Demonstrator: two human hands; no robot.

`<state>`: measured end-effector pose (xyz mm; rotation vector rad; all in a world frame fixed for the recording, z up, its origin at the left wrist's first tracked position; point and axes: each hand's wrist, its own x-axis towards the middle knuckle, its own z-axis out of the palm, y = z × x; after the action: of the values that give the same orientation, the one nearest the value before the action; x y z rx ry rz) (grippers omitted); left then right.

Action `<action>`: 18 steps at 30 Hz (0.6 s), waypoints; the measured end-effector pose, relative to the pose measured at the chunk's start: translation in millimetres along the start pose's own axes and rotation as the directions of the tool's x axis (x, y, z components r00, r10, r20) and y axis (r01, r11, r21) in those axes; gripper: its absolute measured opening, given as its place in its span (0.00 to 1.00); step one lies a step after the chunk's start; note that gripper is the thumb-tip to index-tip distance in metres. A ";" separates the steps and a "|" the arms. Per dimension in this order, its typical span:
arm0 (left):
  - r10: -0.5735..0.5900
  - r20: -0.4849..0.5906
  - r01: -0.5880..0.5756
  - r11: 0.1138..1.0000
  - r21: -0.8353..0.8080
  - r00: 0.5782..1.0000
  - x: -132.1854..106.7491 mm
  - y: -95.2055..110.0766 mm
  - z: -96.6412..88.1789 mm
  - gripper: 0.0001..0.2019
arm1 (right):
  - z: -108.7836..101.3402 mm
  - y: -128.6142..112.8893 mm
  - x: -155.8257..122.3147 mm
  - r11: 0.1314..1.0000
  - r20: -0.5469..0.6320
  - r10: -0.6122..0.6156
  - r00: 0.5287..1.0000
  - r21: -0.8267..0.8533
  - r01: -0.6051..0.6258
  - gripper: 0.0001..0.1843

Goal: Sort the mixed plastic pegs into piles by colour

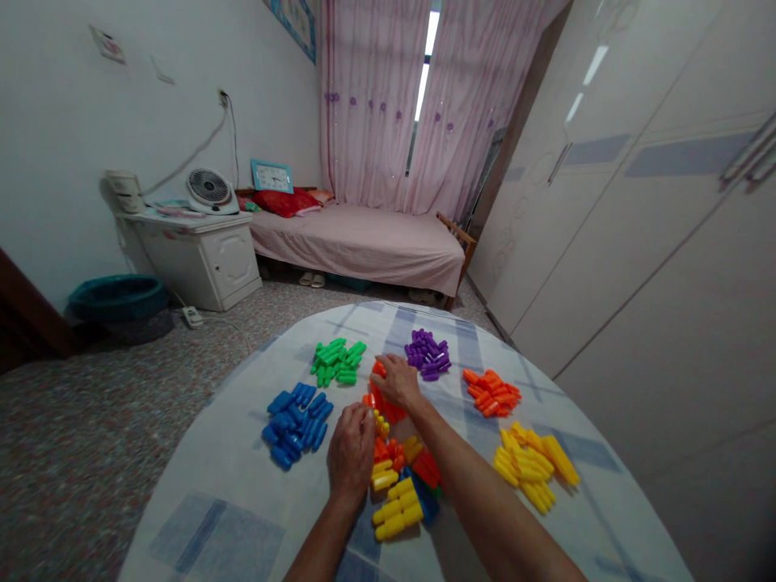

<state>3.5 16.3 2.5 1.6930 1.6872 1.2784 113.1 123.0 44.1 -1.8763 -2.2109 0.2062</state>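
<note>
A model of bullet-shaped plastic building blocks point(398, 511), in yellow, orange, red and blue with a bit of green, lies at the middle of the table near me. My left hand point(352, 453) is closed, its curled fingers against the model's left side beside small yellow and orange blocks. Reaching over the far end, my right hand point(397, 380) has bent fingers closed on an orange building block point(379, 369). My right hand and forearm hide part of the model. Where the left fingertips press is only partly visible.
Loose blocks lie in piles around the model: green point(337, 361), blue point(296, 424), purple point(428, 354), orange point(492, 393) and yellow point(527, 465). A checked cloth covers the round table point(234, 493). Beyond stand a bed point(364, 238), a cabinet point(230, 263) and a wardrobe point(606, 218).
</note>
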 end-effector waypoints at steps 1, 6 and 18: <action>-0.002 0.005 0.002 1.000 -0.005 1.000 0.0 -0.6 0.1 0.16 | 0.3 -2.4 1.2 1.000 0.005 0.019 1.000 -0.011 -0.019 0.23; 0.013 0.029 -0.012 1.000 -0.023 0.999 0.8 -3.2 0.0 0.16 | -2.2 -10.1 0.0 0.995 0.036 0.093 0.995 -0.039 -0.092 0.18; 0.037 0.037 -0.038 0.999 0.036 0.999 2.2 -4.6 -0.5 0.17 | -18.0 40.9 -30.5 0.967 0.109 0.250 0.962 0.024 -0.254 0.15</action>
<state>0.2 19.0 -0.3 1.7658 1.6752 1.2335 161.5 99.1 48.4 -2.1696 -2.0082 0.3969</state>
